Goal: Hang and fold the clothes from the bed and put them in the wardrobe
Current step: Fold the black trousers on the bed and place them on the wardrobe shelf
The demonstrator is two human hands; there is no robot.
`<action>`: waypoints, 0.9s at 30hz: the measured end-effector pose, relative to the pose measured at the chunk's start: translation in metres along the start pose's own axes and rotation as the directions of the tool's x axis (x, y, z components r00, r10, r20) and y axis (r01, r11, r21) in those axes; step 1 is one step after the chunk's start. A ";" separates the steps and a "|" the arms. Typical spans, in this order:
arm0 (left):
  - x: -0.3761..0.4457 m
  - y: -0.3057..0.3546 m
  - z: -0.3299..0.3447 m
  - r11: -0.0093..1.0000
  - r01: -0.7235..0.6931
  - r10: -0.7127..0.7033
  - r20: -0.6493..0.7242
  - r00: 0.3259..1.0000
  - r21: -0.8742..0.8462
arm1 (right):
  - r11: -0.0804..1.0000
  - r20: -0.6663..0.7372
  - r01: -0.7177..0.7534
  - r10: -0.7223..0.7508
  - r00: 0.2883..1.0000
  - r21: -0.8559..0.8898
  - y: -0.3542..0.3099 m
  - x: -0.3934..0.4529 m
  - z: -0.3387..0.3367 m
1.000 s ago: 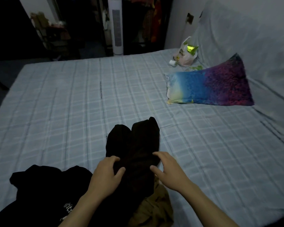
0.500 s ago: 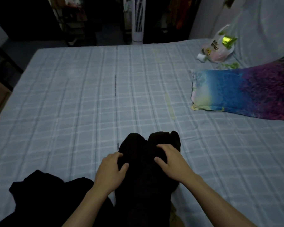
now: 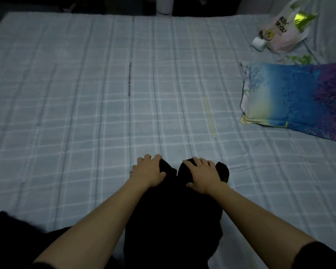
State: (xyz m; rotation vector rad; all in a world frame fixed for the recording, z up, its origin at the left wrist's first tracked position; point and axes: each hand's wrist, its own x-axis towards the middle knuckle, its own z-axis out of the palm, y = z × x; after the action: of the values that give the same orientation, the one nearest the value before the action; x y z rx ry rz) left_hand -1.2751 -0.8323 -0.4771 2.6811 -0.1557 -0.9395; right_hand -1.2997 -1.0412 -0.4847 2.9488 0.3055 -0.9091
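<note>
Both hands, left hand (image 3: 148, 170) and right hand (image 3: 203, 175), press flat on a black garment (image 3: 173, 220) lying on the checked bed (image 3: 85, 113).

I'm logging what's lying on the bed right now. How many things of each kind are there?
Dark garments: 2, one under both hands, one at the lower left edge
Pillows: 1
Plastic bags: 1
Total: 4

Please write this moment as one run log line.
step: flattening trousers | left hand: on trousers | right hand: on trousers | bed: pillow, bag
</note>
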 end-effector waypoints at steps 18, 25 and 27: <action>-0.056 -0.035 0.028 0.969 -0.074 -0.013 -0.348 0.937 -0.237 | 0.935 -0.142 -0.180 0.231 0.963 0.305 0.035 -0.058 0.039; -0.104 -0.009 -0.024 0.930 -0.285 0.080 -0.627 0.775 -0.233 | 0.776 -0.342 -0.042 0.325 0.882 0.630 0.036 -0.096 -0.017; -0.124 0.002 -0.049 0.912 -0.335 0.084 -0.690 0.719 -0.238 | 0.756 -0.409 0.020 0.332 0.850 0.654 0.034 -0.109 -0.038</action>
State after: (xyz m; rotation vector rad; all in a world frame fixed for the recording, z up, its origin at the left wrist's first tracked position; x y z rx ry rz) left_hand -1.3409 -0.7976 -0.3669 2.4101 -0.1200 0.1098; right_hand -1.3604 -1.0895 -0.3923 3.7377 -0.3458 -0.1907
